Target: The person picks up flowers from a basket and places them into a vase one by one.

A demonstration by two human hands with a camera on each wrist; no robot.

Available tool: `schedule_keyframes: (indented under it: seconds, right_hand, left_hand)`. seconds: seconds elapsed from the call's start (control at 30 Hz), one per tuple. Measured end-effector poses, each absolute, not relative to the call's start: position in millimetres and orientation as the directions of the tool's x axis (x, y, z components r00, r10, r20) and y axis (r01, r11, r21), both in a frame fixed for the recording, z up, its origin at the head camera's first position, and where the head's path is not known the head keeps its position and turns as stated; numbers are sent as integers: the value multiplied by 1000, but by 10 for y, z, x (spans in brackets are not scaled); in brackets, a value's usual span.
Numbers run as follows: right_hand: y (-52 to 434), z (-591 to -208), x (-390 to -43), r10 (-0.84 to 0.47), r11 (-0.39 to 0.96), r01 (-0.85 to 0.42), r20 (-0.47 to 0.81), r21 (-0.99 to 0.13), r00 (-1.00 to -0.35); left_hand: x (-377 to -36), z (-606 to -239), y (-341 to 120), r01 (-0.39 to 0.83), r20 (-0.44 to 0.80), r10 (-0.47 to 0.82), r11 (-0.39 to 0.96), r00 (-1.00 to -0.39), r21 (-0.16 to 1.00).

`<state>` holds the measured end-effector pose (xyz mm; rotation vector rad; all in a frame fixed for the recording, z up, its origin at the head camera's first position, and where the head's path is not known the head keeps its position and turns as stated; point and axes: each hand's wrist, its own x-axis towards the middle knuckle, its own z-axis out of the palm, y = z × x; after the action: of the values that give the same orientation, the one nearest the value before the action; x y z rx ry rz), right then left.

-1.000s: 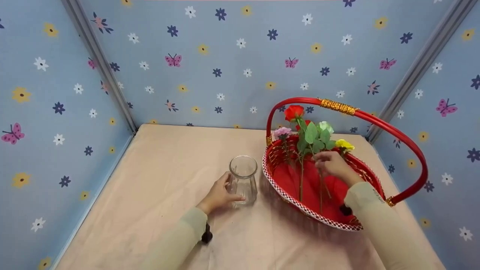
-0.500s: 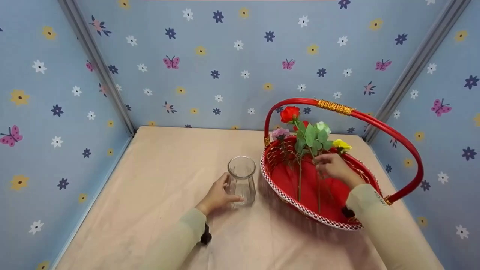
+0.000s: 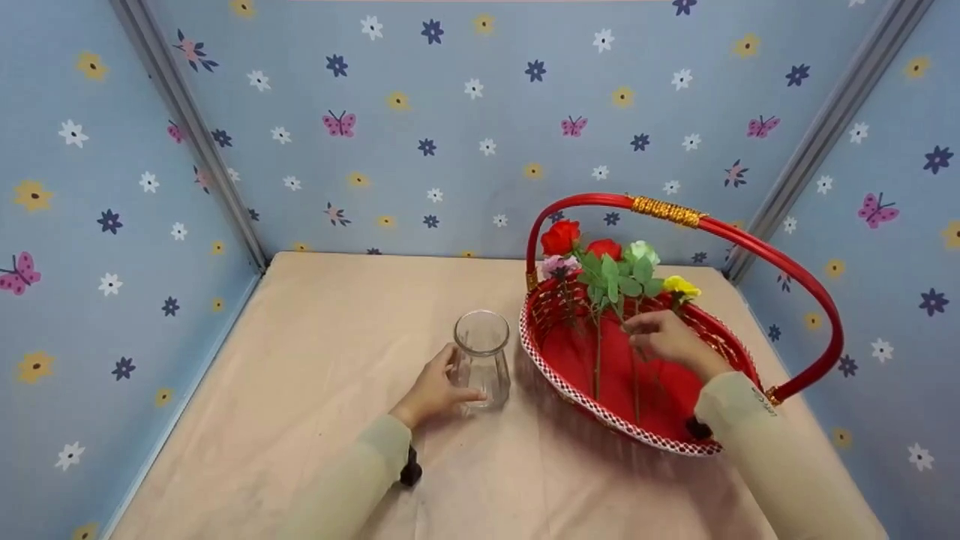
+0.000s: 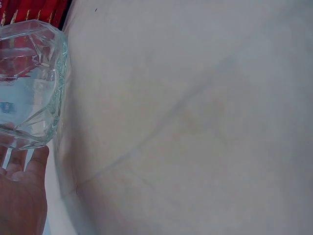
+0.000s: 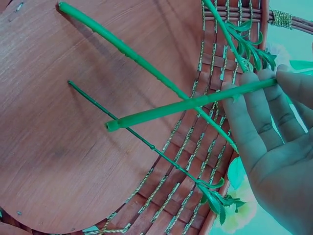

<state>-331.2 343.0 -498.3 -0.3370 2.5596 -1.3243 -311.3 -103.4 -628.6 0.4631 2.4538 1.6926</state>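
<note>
A clear glass vase (image 3: 483,358) stands on the beige tabletop; my left hand (image 3: 439,386) is curled round its lower left side. In the left wrist view the vase (image 4: 29,88) sits above my thumb (image 4: 24,196). To its right is a red basket (image 3: 570,367) with a tall red handle (image 3: 750,240), holding several artificial flowers. My right hand (image 3: 664,337) is inside the basket and pinches a green stem (image 5: 190,105) of a red rose (image 3: 561,237), lifting it off the basket floor. A yellow flower (image 3: 681,286) and a white one (image 3: 643,252) lie beside my hand.
Blue walls patterned with flowers and butterflies close in the table on three sides. Other stems (image 5: 142,61) lie across the basket's woven floor. Bare beige tabletop (image 3: 330,330) stretches to the left of the vase.
The red rose's head has swung left and slightly down as my right hand shifted the stem. My left hand stays on the vase.
</note>
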Motion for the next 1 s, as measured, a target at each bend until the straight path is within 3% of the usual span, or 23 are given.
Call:
schedule_keyframes:
  seconds: [0.7, 1.0]
  right_hand:
    - [3123, -4774, -3241, -409, 532, -193, -51, -825, -911]
    - [2914, -4564, -3241, -382, 527, -164, -61, -834, -922]
  left_hand:
    - [-3151, -6318, -1035, 209, 86, 334, 352, -939, 913]
    - [-3147, -6321, -1039, 190, 73, 322, 349, -944, 917]
